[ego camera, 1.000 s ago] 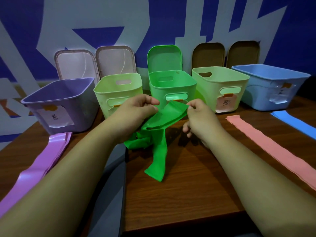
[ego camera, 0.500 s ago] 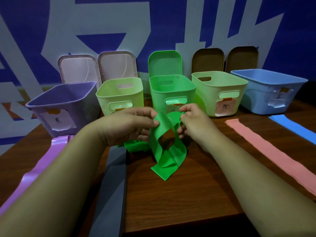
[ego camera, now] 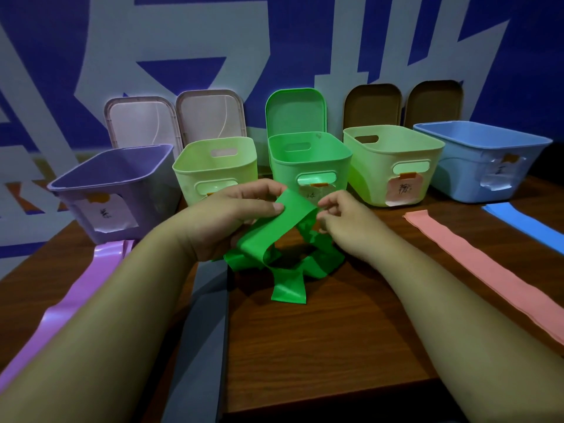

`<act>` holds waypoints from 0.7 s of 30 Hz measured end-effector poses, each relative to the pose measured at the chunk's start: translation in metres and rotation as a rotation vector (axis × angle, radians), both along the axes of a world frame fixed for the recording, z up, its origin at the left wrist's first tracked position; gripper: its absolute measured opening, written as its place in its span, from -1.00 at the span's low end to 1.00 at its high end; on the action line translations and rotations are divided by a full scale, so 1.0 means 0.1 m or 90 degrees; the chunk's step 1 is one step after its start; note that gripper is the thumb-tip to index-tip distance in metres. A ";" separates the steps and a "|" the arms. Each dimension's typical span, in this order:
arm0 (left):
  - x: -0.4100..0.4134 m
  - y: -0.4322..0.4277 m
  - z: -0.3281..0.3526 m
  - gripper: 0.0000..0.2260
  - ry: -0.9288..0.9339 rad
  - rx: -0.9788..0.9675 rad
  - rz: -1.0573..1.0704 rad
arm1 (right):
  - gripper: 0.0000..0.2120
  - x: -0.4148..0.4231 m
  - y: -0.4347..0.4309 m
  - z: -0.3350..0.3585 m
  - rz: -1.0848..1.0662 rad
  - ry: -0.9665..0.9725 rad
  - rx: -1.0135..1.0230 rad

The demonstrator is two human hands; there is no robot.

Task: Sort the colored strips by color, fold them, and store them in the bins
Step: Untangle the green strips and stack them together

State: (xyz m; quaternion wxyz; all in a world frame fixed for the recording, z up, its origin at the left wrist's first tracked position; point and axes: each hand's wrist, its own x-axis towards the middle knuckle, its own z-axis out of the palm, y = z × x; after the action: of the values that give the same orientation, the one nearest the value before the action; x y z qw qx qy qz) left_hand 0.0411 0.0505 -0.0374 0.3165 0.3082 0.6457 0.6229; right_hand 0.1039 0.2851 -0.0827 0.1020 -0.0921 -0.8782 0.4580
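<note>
Green plastic strip point(ego camera: 276, 236) loops between a person's two hands above the brown tabletop point(ego camera: 320, 346). Both forearms reach forward from the near edge. The left hand point(ego camera: 232, 218) pinches the strip's upper end between thumb and fingers point(ego camera: 265, 207), while the right hand point(ego camera: 345, 227) curls its fingers point(ego camera: 328, 203) onto the opposite edge of the same fold. From the pinch the strip arches down and bunches on the wood beneath the hands, one loose end lying flat toward the person.

Behind stand five open bins in a row: a purple bin point(ego camera: 158, 203), a pale green bin point(ego camera: 189, 184), the green bin point(ego camera: 283, 175) directly behind the hands, a second pale green bin point(ego camera: 381, 184) and a blue bin point(ego camera: 464, 178). Their bottoms cannot be seen.

A purple strip point(ego camera: 76, 300) lies flat at left, a pink strip point(ego camera: 488, 270) and a blue strip point(ego camera: 525, 221) at right.
</note>
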 end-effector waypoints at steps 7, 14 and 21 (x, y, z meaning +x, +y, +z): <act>0.02 -0.01 0.01 -0.70 0.040 -0.001 0.041 | -0.47 0.14 -0.04 0.06 0.143 -0.157 0.109; -0.02 -0.03 0.00 -0.68 0.040 -0.015 0.069 | -0.73 0.09 0.02 -0.02 0.090 -0.105 0.146; -0.05 -0.15 0.06 -0.65 -0.008 -0.185 0.094 | -0.82 0.05 0.06 0.10 -0.093 -0.071 -0.093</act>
State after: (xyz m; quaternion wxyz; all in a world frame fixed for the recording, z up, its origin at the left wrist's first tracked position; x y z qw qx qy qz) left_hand 0.0362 0.0352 -0.0318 0.3154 0.2071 0.7477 0.5464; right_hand 0.1087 0.2914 -0.0725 0.0790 -0.1887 -0.8379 0.5060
